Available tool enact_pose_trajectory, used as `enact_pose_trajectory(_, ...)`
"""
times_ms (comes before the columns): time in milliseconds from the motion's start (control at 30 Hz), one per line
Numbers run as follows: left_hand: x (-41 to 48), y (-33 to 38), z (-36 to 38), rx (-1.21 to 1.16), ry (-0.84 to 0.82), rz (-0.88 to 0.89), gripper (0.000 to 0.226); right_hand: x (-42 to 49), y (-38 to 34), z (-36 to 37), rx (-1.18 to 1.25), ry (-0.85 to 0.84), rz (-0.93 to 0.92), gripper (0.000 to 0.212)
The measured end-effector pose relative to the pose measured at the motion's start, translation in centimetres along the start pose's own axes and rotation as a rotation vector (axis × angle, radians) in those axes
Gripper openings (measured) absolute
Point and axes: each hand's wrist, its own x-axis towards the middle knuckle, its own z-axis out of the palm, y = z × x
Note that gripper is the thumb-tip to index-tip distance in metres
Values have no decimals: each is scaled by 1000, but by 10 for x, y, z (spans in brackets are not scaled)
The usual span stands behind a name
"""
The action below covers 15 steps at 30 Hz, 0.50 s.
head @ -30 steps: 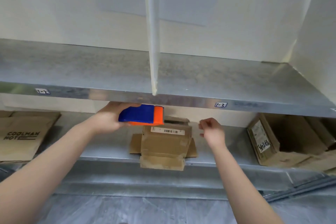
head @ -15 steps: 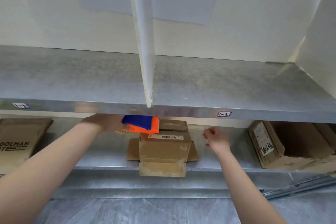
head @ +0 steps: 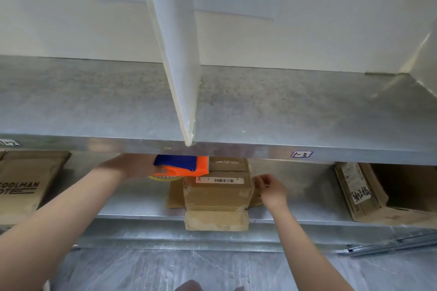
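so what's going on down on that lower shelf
A person is working on a small brown cardboard box with a barcode label. It sits on the lower grey metal shelf with its flaps spread open. The left hand grips a blue and orange tape dispenser just above the box's back left corner. The right hand is at the box's right edge with its fingers curled; whether it actually grips the flap is unclear.
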Motion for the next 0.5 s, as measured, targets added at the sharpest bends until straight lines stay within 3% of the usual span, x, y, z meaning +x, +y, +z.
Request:
enact_pose_trajectory(267, -11, 13, 2, 19, 14, 29, 21, -12, -3, 19, 57, -3, -29, 12)
enact_pose_trajectory(500, -19, 14, 4, -99, 121, 122, 40, -23, -1, -2, 44, 56, -58, 25)
